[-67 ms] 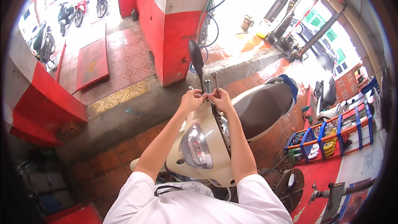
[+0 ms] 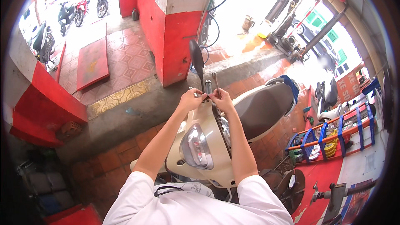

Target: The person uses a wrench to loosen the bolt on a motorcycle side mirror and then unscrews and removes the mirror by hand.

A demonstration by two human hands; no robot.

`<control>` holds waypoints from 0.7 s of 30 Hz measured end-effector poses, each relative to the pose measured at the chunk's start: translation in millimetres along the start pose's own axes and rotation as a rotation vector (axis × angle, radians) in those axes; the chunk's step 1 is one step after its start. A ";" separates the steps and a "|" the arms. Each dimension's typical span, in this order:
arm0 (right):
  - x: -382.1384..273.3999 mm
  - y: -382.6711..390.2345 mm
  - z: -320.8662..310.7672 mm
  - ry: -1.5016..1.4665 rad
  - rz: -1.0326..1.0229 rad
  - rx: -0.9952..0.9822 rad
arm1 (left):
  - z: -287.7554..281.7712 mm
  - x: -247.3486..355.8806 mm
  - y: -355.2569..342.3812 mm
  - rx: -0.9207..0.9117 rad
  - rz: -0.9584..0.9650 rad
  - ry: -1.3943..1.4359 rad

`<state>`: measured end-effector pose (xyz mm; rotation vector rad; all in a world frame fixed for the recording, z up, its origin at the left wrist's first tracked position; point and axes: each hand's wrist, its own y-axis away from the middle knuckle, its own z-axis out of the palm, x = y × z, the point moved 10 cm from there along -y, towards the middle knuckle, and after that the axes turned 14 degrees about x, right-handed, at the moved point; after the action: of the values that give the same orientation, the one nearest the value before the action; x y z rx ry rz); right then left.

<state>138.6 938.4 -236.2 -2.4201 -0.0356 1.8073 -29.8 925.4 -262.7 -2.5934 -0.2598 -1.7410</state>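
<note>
A cream motor scooter (image 2: 217, 143) is seen from the front, its headlight (image 2: 197, 147) turned toward the wearer and its dark brown seat (image 2: 266, 109) stretched away to the right. The handlebar area is reached by both bare hands, which are brought together just below the black handlebar grip (image 2: 208, 86) and the stem of the black rear-view mirror (image 2: 196, 55). By the right hand (image 2: 222, 101) a thin metal wrench (image 2: 215, 82) is grasped, its head pointed up and away, beside the grip. The fingers of the left hand (image 2: 191, 100) are bent, thumb and fingertips drawn close to those of the right — whether anything small is pinched there cannot be told, since the contact is hidden.

Beyond the mirror, a red-and-white pillar (image 2: 179, 43) is stood on a concrete ledge (image 2: 125, 112). Farther left, a red panel (image 2: 93, 64) is laid on the patterned tiles, and parked motorbikes (image 2: 74, 12) are seen in the bright background. At right, assorted items are held in a blue-and-orange rack (image 2: 342, 135).
</note>
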 end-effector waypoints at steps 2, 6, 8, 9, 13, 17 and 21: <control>-8.0 0.1 4.1 0.044 -0.029 -0.012 | 14.3 -13.6 -3.6 -0.126 -0.082 0.117; -11.6 5.3 14.6 0.004 0.116 -0.060 | 23.5 -31.4 -6.0 -0.177 -0.203 0.360; -1.8 6.2 9.0 -0.086 0.124 -0.076 | 27.3 -23.4 0.0 -0.227 -0.263 0.450; 4.3 5.8 4.5 -0.083 0.126 -0.068 | 30.4 -19.9 3.8 -0.269 -0.324 0.538; 6.3 7.1 10.3 -0.025 0.206 -0.067 | 28.9 -32.3 0.8 -0.342 -0.396 0.595; 3.8 8.6 9.1 -0.011 0.263 -0.019 | 25.7 -31.7 6.6 -0.231 -0.336 0.580; -1.4 9.9 5.9 -0.036 0.329 -0.011 | 25.1 -28.8 15.3 -0.086 -0.337 0.556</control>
<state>132.0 929.0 -237.5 -2.5204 0.3720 1.9815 -15.2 909.0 -297.5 -2.0764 -0.6428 -2.5404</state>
